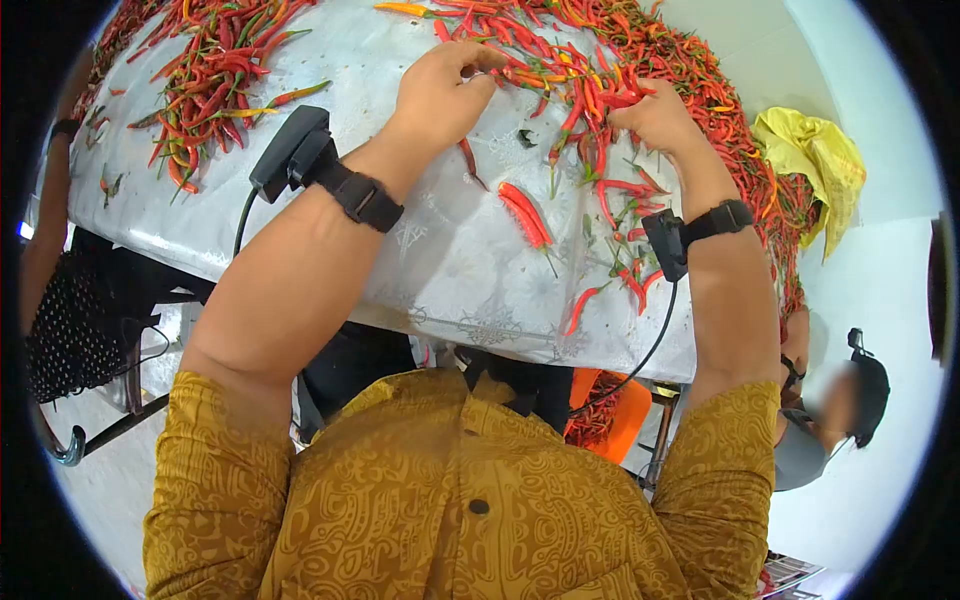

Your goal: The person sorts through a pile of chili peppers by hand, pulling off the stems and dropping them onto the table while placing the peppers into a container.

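Note:
Red and orange chili peppers (570, 75) lie spread in front of both hands on a table with a pale patterned cover (430, 270). My left hand (447, 90) is at the near edge of the spread. Its thumb and fingers curl together, the tips among the chilies, and whatever they pinch is hidden. To the right, my right hand (658, 118) bends inward with its fingers closed on a red chili pepper (622, 98). Below the hands, a split red chili (525, 215) rests on the cover, and several loose chilies and stem bits (625, 265) lie near my right wrist.
A large chili heap (690, 75) runs along the far right side, beside a yellow sack (815, 165). Another chili pile (215, 90) is at the left. An orange container (625, 420) with chilies stands under the table edge. People are at the left and right (835, 410).

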Available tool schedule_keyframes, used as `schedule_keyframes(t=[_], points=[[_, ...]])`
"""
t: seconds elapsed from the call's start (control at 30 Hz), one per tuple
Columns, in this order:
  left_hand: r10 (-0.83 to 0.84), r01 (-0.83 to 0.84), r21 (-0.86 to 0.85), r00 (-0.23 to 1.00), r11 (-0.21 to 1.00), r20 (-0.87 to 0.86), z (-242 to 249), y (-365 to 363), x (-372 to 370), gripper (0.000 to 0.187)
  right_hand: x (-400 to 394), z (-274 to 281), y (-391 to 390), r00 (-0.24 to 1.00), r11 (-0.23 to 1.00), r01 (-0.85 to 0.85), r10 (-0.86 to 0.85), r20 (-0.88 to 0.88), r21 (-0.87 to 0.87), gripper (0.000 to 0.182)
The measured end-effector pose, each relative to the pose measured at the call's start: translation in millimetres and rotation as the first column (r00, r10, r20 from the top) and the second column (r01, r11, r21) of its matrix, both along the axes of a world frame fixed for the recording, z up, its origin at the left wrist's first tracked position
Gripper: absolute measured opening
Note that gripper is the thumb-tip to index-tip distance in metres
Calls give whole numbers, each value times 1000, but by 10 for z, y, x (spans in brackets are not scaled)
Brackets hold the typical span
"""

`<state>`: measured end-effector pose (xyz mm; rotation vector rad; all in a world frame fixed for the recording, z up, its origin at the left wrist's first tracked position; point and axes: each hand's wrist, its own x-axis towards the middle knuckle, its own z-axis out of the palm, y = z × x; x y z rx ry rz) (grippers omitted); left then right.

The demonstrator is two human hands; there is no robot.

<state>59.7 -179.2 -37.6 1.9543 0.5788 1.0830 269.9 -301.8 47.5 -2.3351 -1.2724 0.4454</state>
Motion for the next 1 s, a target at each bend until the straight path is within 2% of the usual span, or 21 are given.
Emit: schedule_keyframes(t=[0.13, 0.2, 0.23, 0.3, 0.33, 0.37, 0.4, 0.43, 0.5, 0.53, 0.6, 0.63, 0.67, 0.7, 0.77, 0.8, 0.83, 0.87, 0.93, 0.97, 1.0], points=[[5, -7, -36, 999, 999, -37, 1, 0, -1, 28, 252, -188, 52, 995, 997, -12, 19, -98, 74, 25], [8, -9, -26, 999, 1000, -41, -7, 9, 1, 28, 102, -165, 36, 987, 991, -133, 132, -96, -8, 25], [5, -6, -29, 999, 1000, -39, -11, 14, 1, 28, 23, -166, 10, 987, 991, -133, 132, -95, -6, 25], [4, -5, -34, 999, 999, -36, -1, 1, -3, 27, -133, -180, -75, 948, 962, -273, 271, -167, 11, 19], [-3, 2, -44, 999, 999, -32, 8, -7, -12, 27, -179, -201, -117, 948, 962, -274, 271, -168, 8, 19], [-10, 9, -52, 1000, 999, -27, 7, -13, -15, 26, -212, -238, -163, 883, 881, -465, 469, -26, 87, 16], [-9, 8, -55, 1000, 998, -27, -6, -8, -8, 26, -241, -260, -202, 767, 755, -642, 629, 128, 135, 13], [-13, 12, -61, 999, 998, -31, -18, 2, 2, 26, -248, -217, -254, 766, 754, -643, 630, 126, 133, 13], [-18, 15, -69, 999, 998, -36, -22, 0, 4, 25, -237, -12, -339, 802, 806, -588, 570, -180, -66, 11], [-36, 32, -76, 998, 997, -46, -12, -8, 4, 26, -248, 78, -333, 802, 806, -588, 570, -181, -66, 11], [-59, 54, -83, 997, 995, -56, 5, -33, 3, 26, -260, 215, -326, 898, 894, -435, 439, 18, -109, 15], [-149, 150, 15, 988, 989, -37, 17, -41, 1, 28, -246, 222, -307, 899, 895, -433, 437, 20, -108, 15], [-238, 239, 114, 971, 964, -27, 21, -48, -1, 30, -230, 223, -265, 907, 907, -420, 420, -3, 3, 15], [-237, 238, 116, 971, 964, -26, 3, -68, 7, 30, -210, 220, -209, 913, 909, -401, 406, -29, 114, 14], [-327, 310, 502, 943, 807, -58, -27, -132, 20, 34, -171, 164, -72, 905, 898, -424, 424, 29, 121, 19], [-326, 309, 503, 944, 807, -58, -25, -150, 13, 34, -177, 122, -6, 897, 894, -438, 429, 103, 92, 20], [-348, 378, 474, 925, 796, -154, -24, -169, 5, 33, -175, 71, 52, 884, 891, -449, 433, 176, 61, 20], [-369, 443, 437, 896, 783, -247, -9, -180, -3, 33, -152, -11, 115, 884, 892, -449, 433, 177, 62, 20], [-360, 438, 397, 897, 806, -258, 12, -170, -21, 30, -93, -197, 198, 815, 826, -548, 493, 304, 129, 19], [-351, 432, 356, 896, 829, -271, 37, -166, -35, 27, -84, -247, 200, 815, 826, -548, 493, 304, 130, 19], [-350, 431, 357, 897, 829, -272, 55, -175, -50, 27, -76, -294, 205, 858, 862, -498, 473, 199, 99, 17]])
